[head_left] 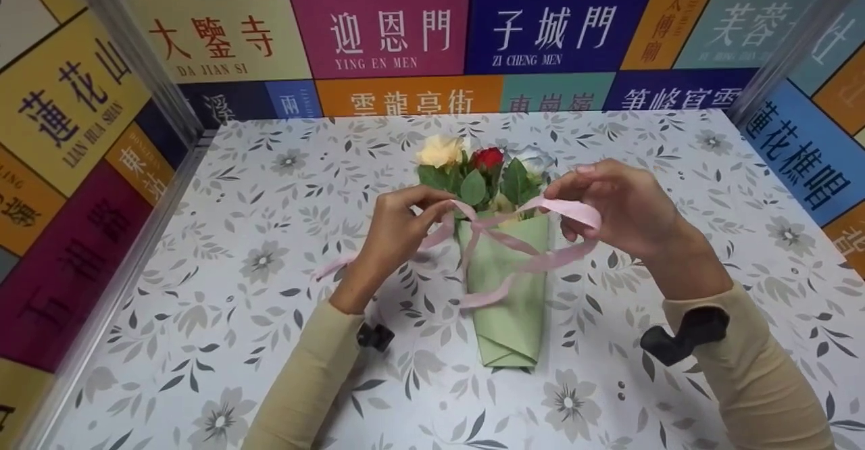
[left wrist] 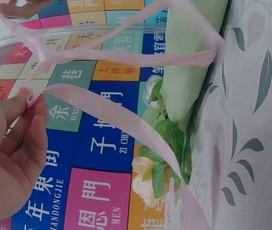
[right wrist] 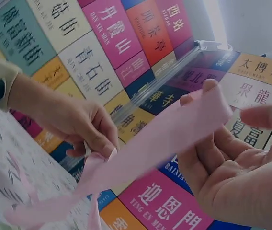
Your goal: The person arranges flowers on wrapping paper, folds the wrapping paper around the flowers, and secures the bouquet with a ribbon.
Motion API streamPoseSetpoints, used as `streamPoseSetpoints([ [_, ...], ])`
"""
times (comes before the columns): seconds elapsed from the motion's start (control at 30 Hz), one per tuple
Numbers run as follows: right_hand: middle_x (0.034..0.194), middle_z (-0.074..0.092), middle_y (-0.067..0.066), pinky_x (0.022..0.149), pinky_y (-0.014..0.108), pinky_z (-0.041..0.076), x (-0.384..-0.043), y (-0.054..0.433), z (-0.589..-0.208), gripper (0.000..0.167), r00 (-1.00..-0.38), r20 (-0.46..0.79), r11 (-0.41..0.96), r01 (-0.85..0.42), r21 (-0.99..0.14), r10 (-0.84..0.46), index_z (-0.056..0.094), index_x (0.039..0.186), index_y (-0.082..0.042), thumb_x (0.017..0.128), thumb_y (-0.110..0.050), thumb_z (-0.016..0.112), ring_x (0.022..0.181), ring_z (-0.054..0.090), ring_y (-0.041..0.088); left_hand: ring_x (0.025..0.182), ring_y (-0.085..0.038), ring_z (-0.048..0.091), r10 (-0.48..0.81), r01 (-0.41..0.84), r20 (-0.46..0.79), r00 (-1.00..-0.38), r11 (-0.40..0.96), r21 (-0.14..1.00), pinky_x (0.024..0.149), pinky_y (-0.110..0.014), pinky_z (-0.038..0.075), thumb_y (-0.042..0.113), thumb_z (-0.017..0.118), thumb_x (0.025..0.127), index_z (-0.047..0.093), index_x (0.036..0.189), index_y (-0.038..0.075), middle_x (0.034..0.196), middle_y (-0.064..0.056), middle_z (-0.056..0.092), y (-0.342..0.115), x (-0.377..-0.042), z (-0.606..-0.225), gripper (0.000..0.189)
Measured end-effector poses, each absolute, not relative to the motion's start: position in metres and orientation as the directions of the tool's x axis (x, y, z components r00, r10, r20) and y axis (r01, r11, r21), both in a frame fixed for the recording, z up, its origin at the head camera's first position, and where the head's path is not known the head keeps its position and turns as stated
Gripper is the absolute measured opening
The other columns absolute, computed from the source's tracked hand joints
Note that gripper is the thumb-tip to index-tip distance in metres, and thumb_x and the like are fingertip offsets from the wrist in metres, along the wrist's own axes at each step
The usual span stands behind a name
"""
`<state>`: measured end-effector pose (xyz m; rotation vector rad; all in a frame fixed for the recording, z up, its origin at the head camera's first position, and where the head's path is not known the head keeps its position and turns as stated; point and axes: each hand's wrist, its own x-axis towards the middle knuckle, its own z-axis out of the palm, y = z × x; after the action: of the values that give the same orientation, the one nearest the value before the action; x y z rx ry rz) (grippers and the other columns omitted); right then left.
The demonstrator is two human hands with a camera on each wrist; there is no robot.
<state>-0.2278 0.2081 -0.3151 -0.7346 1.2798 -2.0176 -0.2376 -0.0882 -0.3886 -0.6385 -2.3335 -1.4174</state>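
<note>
A small bouquet lies in a light green paper wrap, with a cream rose, a red rose and a pale blue flower at its top. Pink ribbon crosses the upper wrap and rises toward both hands. My left hand pinches the ribbon between thumb and fingertips; the left wrist view shows this pinch, with a length of ribbon trailing off. At the right, my right hand has the ribbon looped over its bent fingers, the thumb standing apart in the right wrist view.
A white tablecloth with grey flowers and leaves covers the table. Colourful panels with large characters stand behind it and along both sides. Dark wrist cameras are strapped over both beige sleeves.
</note>
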Motion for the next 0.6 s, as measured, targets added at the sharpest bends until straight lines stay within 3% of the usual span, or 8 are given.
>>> streamPoseSetpoints([
  [0.13, 0.093, 0.071, -0.005, 0.058, 0.020, 0.047, -0.223, 0.208, -0.309, 0.030, -0.723, 0.033, -0.042, -0.005, -0.999, -0.690, 0.067, 0.120, -0.011, 0.100, 0.000, 0.048, 0.058, 0.050, 0.005, 0.077, -0.016, 0.067, 0.210, 0.543, 0.503, -0.838, 0.413, 0.731, 0.065, -0.023, 0.050, 0.017, 0.070, 0.093, 0.079, 0.101, 0.007, 0.086, -0.007, 0.077, -0.089, -0.238, -0.388, 0.016],
  [0.27, 0.095, 0.072, -0.006, 0.052, 0.021, 0.046, -0.223, 0.205, -0.305, 0.029, -0.869, 0.001, 0.226, -0.130, -0.966, -0.496, 0.068, 0.121, -0.012, 0.094, -0.005, 0.068, 0.056, 0.050, 0.007, 0.073, -0.014, 0.065, 0.207, 0.536, 0.496, -0.843, 0.397, 0.745, 0.061, -0.020, 0.048, 0.017, 0.070, 0.094, 0.078, 0.102, 0.007, 0.085, -0.007, 0.076, -0.090, -0.238, -0.387, 0.016],
  [0.43, 0.098, 0.070, -0.015, 0.050, 0.022, 0.043, -0.227, 0.204, -0.307, 0.025, -0.955, 0.130, 0.506, -0.253, -0.824, -0.266, 0.074, 0.115, -0.012, 0.092, -0.021, 0.074, 0.059, 0.054, 0.005, 0.070, -0.013, 0.063, 0.204, 0.538, 0.500, -0.842, 0.391, 0.747, 0.060, -0.018, 0.047, 0.017, 0.069, 0.094, 0.078, 0.102, 0.006, 0.084, -0.008, 0.076, -0.091, -0.237, -0.386, 0.016],
  [0.53, 0.099, 0.072, -0.015, 0.050, 0.023, 0.041, -0.228, 0.204, -0.312, 0.024, -0.951, 0.176, 0.580, -0.296, -0.759, -0.255, 0.077, 0.111, -0.011, 0.093, -0.026, 0.073, 0.059, 0.054, 0.004, 0.070, -0.016, 0.064, 0.206, 0.537, 0.498, -0.842, 0.390, 0.748, 0.060, -0.018, 0.048, 0.017, 0.069, 0.094, 0.078, 0.102, 0.005, 0.084, -0.008, 0.076, -0.091, -0.238, -0.386, 0.017],
  [0.6, 0.092, 0.074, -0.011, 0.051, 0.023, 0.043, -0.228, 0.204, -0.315, 0.021, -0.943, 0.157, 0.601, -0.310, -0.737, -0.295, 0.077, 0.108, -0.010, 0.094, -0.024, 0.071, 0.057, 0.052, 0.005, 0.070, -0.018, 0.065, 0.206, 0.539, 0.500, -0.841, 0.386, 0.749, 0.060, -0.019, 0.048, 0.018, 0.069, 0.094, 0.078, 0.102, 0.005, 0.085, -0.008, 0.076, -0.091, -0.238, -0.385, 0.017],
])
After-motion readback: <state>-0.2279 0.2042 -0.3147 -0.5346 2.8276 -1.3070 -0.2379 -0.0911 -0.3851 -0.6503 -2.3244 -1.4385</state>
